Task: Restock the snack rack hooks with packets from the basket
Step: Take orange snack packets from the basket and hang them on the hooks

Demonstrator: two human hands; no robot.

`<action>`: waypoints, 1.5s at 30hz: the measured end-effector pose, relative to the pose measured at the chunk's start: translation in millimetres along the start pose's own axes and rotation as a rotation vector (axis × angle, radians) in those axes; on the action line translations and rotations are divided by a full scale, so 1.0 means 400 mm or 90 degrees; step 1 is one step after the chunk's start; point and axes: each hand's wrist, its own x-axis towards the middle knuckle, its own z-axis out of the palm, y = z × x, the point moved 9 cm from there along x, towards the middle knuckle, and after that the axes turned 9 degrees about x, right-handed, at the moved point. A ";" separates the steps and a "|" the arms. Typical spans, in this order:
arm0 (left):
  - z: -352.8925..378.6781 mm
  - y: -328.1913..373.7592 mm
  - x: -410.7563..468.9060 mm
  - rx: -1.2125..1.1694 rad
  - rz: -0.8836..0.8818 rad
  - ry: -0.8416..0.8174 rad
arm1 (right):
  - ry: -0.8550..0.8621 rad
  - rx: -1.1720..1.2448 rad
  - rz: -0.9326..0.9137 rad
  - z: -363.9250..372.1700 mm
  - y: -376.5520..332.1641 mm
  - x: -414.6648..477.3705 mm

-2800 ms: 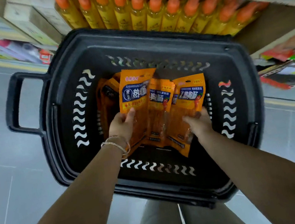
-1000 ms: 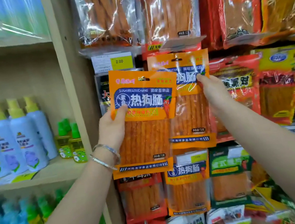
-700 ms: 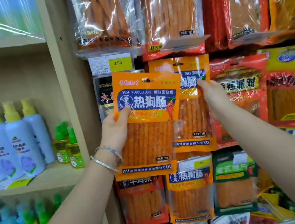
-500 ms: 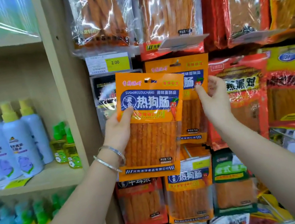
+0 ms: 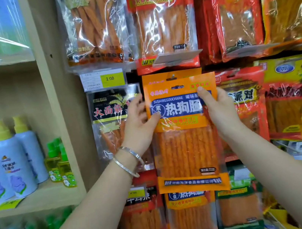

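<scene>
Hanging step, by my read: front packet (image 5: 186,138) is up at the rack between both hands, top edge just under the hook (image 5: 173,76), which carries a like packet (image 5: 160,77) behind it; hole not yet on the hook, as far as shows. Left hand (image 5: 138,124) pinches the left edge, thumb on the front, fingers behind; right hand (image 5: 219,111) pinches the right side near the top, thumb on the front, other fingers hidden behind; both part curled. Next move prob. needs a lift above the thumbs, hole lined up w/ hook tip, then a push back; basket out of view.
</scene>
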 end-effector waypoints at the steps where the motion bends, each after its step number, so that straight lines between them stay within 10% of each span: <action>1: 0.002 0.026 0.012 0.042 0.044 -0.016 | 0.004 -0.016 -0.012 -0.007 -0.013 0.009; 5: 0.047 0.104 0.044 0.223 0.156 -0.101 | 0.006 -0.050 -0.007 -0.009 -0.039 0.043; 17: 0.061 0.112 0.082 0.111 0.136 -0.072 | -0.022 -0.099 0.033 0.040 -0.004 0.121; 24: 0.111 -0.073 0.003 0.343 0.117 -0.147 | -0.010 -0.232 -0.179 0.005 0.000 0.019; 29: 0.142 -0.186 -0.054 0.431 0.135 -0.205 | -0.144 -0.624 -0.461 0.059 0.064 -0.108; 45: 0.217 -0.369 0.170 0.466 -0.028 -0.210 | -0.352 -0.869 -0.146 0.207 0.310 0.121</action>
